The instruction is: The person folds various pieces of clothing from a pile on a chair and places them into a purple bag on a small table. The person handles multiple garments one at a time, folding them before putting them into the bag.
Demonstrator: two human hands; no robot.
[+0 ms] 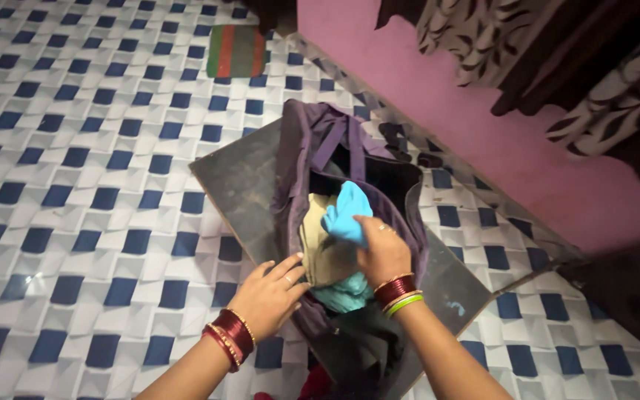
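At the bottom of the frame, in the centre, two forearms with red and gold bangles come up into the picture. The left hand (pixel 270 295) lies at the near edge of the purple bag (pixel 301 155), its fingers spread and resting on the bag's rim beside a beige cloth (pixel 320 248); it presses or steadies, it does not close around anything. The right hand (pixel 381 252), a little higher and to the right, is closed on a light blue cloth (pixel 348 211), which it holds pinched between thumb and fingers just above the mouth of the bag. A teal cloth (pixel 342 292) shows under the right wrist, inside the bag.

The bag is open and stands on a dark flat board (pixel 242 181) in the middle of the frame, and a black cloth (pixel 364 348) hangs over the board's near end. I judge that the step in hand is the handling of the blue cloth at the bag's mouth; if it goes in or comes out, I cannot tell. The next move calls for the left hand to keep the opening wide and the beige cloth down.

Farther, the floor (pixel 75 148) of blue and white tiles fills the left side. A small green and red mat (pixel 235 50) lies at the upper centre, and a pink wall (pixel 483 126) with patterned hanging cloth (pixel 557 52) fills the upper right.
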